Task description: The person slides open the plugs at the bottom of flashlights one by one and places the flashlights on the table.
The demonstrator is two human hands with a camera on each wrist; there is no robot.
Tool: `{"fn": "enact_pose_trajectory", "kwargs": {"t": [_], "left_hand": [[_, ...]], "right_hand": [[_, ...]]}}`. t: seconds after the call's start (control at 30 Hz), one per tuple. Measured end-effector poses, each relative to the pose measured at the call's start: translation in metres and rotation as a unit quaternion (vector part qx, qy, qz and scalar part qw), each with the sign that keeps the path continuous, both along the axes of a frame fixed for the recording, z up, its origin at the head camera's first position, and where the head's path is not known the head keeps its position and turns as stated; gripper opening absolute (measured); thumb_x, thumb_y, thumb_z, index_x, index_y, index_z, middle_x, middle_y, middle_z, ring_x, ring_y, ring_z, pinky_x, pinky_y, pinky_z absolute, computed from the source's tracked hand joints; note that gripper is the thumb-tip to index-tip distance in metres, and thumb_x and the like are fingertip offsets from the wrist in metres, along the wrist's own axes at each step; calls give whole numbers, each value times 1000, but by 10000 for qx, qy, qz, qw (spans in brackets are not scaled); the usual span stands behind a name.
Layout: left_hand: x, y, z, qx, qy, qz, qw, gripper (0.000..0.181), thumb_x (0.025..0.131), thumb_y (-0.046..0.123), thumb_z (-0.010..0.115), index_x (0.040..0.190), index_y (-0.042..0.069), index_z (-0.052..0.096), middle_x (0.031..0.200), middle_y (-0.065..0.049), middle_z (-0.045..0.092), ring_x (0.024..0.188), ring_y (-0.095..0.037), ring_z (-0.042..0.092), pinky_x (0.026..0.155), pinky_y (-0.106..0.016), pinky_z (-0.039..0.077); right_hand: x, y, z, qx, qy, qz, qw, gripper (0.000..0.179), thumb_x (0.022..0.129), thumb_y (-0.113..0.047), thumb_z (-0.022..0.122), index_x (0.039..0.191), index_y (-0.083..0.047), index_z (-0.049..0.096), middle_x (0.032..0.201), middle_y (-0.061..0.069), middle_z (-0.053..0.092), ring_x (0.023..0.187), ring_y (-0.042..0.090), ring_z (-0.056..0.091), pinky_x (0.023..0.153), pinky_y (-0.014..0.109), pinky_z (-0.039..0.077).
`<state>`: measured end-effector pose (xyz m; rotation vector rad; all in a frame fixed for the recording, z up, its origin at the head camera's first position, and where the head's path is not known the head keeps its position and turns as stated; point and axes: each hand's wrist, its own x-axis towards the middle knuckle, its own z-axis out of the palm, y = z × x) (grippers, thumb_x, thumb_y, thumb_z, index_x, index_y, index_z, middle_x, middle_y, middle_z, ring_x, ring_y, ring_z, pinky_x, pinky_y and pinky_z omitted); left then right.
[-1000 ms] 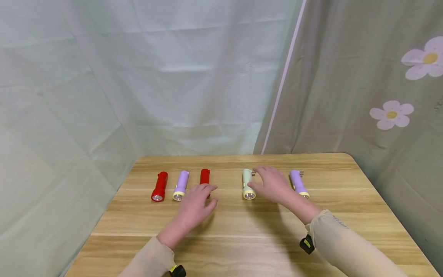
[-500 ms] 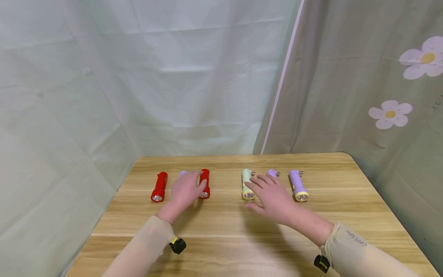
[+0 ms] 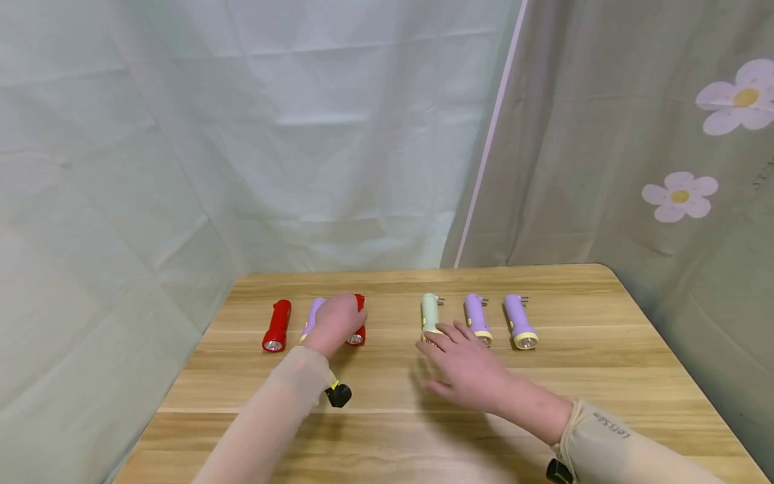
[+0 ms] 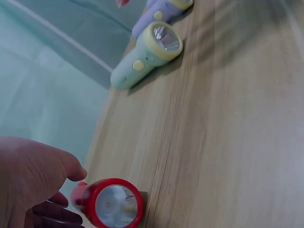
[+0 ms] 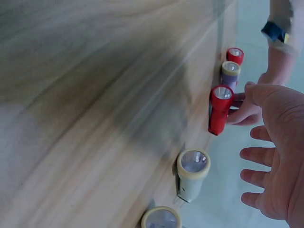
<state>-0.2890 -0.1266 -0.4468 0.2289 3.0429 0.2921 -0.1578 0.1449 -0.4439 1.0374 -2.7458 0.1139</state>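
Observation:
My left hand [image 3: 336, 318] reaches down over the inner red flashlight [image 3: 357, 336], partly covering it. In the left wrist view its thumb is extended close beside the red flashlight's body, with the other fingers loosely bent on the near side; the lens end [image 4: 116, 207] faces the camera. My right hand [image 3: 468, 368] hovers with spread fingers over the lens end of the mint-green flashlight [image 3: 430, 309], and nothing is in its grasp. Just beyond that hand lies a purple flashlight [image 3: 476, 310], its lens end partly hidden by the fingers.
Another purple flashlight [image 3: 520, 323] lies at the right end of the row. To the left are a red flashlight [image 3: 277, 324] and a purple one [image 3: 314, 314] partly behind the left hand. All lie on a wooden table [image 3: 387, 430] before a pale curtain [image 3: 338, 148].
My left hand has moved up and over the inner red flashlight. My right hand has drawn back toward the person from the mint-green flashlight, uncovering the middle purple one. The flashlights stay put.

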Motion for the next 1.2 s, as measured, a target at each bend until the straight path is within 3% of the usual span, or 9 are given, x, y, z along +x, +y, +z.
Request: {"fn": "enact_pose_trajectory", "kwargs": {"t": [0.2, 0.4, 0.77, 1.07, 1.2], "left_hand": [[-9, 3, -8, 70, -122, 317, 9994, 27, 94, 25, 58, 73, 9, 61, 75, -7, 60, 70, -26, 57, 61, -39, 47], [-13, 3, -8, 244, -328, 486, 9980, 24, 90, 22, 58, 70, 10, 60, 76, -7, 60, 70, -26, 56, 60, -37, 45], [-10, 5, -4, 595, -513, 800, 9937, 18, 84, 21, 62, 72, 7, 61, 78, -8, 63, 68, -24, 58, 60, -33, 45], [-10, 2, -4, 778, -584, 817, 9919, 17, 87, 19, 62, 83, 2, 62, 81, -10, 62, 70, -25, 59, 64, -33, 48], [-12, -1, -4, 870, -528, 745, 9920, 17, 88, 19, 61, 81, 3, 62, 81, -10, 61, 71, -25, 58, 66, -34, 48]], "right_hand": [[3, -1, -10, -225, -116, -8, 9997, 68, 93, -53, 69, 145, -11, 56, 143, 12, 57, 138, 39, 45, 116, 60, 28], [6, 0, -18, -332, -219, -101, 9992, 68, 93, -52, 70, 145, -12, 56, 147, 12, 55, 139, 38, 44, 117, 60, 25], [9, -3, -21, -303, -213, -111, 9993, 68, 93, -53, 70, 145, -12, 56, 146, 12, 56, 139, 37, 45, 116, 59, 28], [10, -7, -23, -343, -384, -132, 9986, 68, 94, -53, 68, 146, -12, 55, 146, 10, 55, 141, 36, 43, 117, 59, 25], [10, -7, -22, -435, -385, -122, 9982, 67, 94, -52, 69, 146, -12, 55, 146, 11, 56, 140, 36, 43, 117, 59, 26]]}}
